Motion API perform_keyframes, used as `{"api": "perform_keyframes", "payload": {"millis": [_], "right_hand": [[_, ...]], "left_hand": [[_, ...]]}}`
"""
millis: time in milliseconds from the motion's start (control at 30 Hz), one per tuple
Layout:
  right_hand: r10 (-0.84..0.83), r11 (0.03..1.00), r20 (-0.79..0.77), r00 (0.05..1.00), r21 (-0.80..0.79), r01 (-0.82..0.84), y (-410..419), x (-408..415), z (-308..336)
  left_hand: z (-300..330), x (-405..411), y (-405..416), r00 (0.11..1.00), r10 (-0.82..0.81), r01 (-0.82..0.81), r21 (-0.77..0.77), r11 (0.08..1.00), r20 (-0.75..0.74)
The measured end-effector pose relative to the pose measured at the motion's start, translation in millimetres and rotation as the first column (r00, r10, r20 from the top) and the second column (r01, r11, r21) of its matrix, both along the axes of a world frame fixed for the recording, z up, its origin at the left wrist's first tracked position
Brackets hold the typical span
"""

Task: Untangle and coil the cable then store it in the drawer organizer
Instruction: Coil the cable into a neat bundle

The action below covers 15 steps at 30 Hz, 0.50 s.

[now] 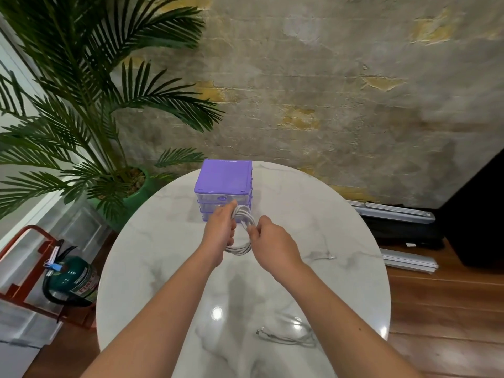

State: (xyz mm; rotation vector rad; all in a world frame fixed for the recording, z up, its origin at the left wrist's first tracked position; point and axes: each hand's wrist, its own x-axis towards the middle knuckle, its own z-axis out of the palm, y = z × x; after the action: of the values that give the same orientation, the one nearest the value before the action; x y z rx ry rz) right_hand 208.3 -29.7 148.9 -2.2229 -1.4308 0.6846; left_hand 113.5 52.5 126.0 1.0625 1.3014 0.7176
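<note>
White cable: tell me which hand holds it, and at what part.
Both. The left hand grips the coiled white cable at the loops' left side; the right hand pinches a strand at the coil's right side.

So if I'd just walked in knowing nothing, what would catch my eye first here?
Probably the two bare hands at the middle of the round white marble table: the left hand and right hand hold a coiled white cable between them. Just behind stands a small purple plastic drawer organizer, drawers closed. A tall green palm plant fills the left side, against a weathered grey wall.
</note>
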Motion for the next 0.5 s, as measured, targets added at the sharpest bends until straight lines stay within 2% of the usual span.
{"api": "perform_keyframes", "payload": {"millis": [200, 500], "right_hand": [[-0.027, 1.0, -0.164, 0.986, 0.003, 0.027, -5.1, -0.1, -1.3], [-0.089, 0.991, -0.3, 0.95, -0.123, 0.054, -6.3, 17.0, -12.4]], "left_hand": [[-7.7, -1.2, 0.5, 0.989, 0.107, -0.087, 0.19, 0.978, -0.098], [-6.0, -3.9, -4.8, 0.998, 0.041, -0.035, 0.15, 0.988, -0.037]]}}
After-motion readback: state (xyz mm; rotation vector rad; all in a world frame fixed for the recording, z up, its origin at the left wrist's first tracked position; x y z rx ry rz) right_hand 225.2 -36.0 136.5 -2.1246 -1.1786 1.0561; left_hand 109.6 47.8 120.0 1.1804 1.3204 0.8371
